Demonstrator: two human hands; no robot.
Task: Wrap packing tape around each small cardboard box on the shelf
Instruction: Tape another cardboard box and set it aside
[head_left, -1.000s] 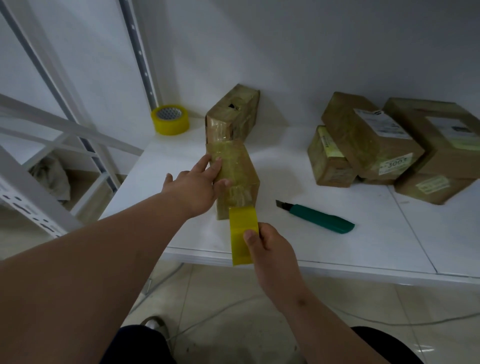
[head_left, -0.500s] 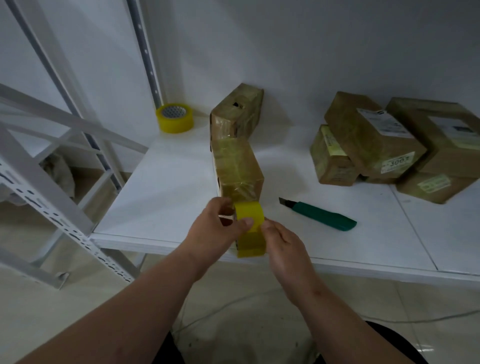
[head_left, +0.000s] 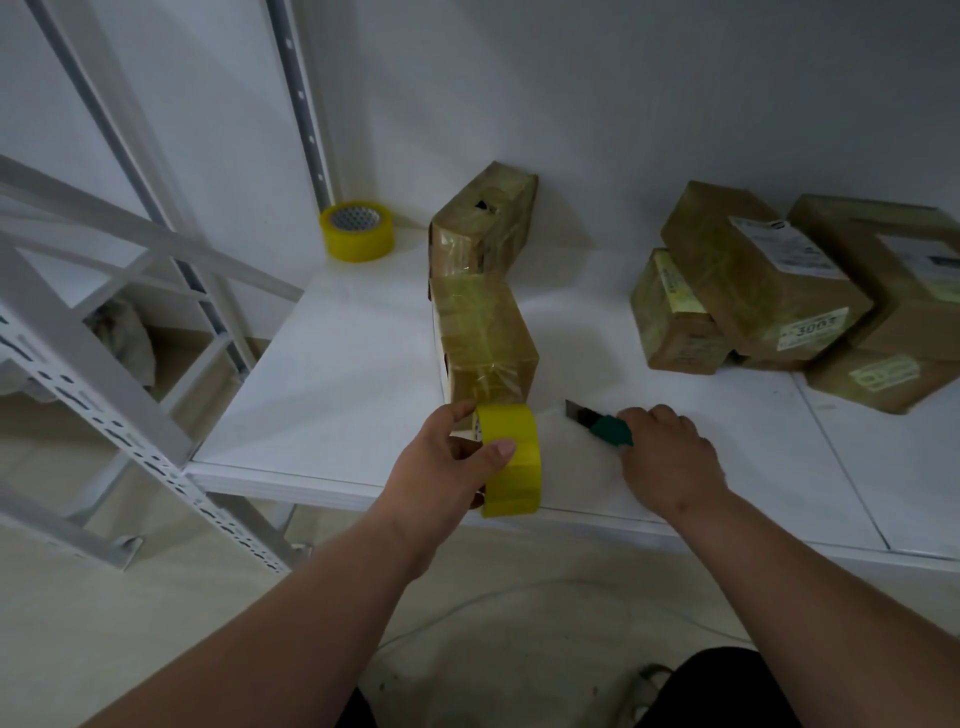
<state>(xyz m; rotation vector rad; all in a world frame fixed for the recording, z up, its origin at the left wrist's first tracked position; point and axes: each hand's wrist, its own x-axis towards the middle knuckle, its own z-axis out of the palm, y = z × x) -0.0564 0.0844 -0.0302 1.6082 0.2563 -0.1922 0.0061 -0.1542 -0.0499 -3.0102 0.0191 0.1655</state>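
Note:
A small cardboard box wrapped in clear yellowish tape stands on the white shelf, with a strip of tape running from its near end to a yellow tape roll. My left hand grips that roll at the shelf's front edge. My right hand lies over the green utility knife, fingers curled on its handle; the blade end sticks out to the left. A second taped box stands behind the first.
A spare yellow tape roll sits at the back left corner. Several larger labelled boxes are piled at the right. White metal shelf uprights stand to the left. A cable lies on the floor below.
My right hand has left the tape roll and moved right onto the green knife. My left hand has taken hold of the roll, which stays at the box's near end.

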